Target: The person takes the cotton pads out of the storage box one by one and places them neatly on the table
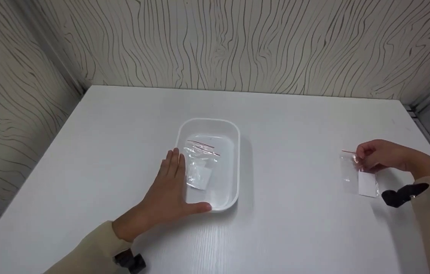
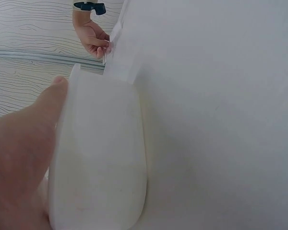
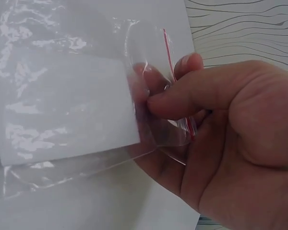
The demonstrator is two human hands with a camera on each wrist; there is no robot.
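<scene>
My right hand pinches a clear zip-lock bag with a red line along its seal, over the right part of the table. Inside that bag a white rectangular card shows in the right wrist view, with thumb and fingertips near the seal. A white plastic tray with rounded corners stands mid-table. Along its left side lie the straight fingers of my left hand, thumb stretched to the near rim. More clear zip-lock bags with red seal lines and a white piece inside lie in the tray's left half.
The white table reaches back to a wall with a wood-grain pattern. Similar panels stand at the left and right sides. Each sleeve carries a black wrist camera, the right one close beside the held bag.
</scene>
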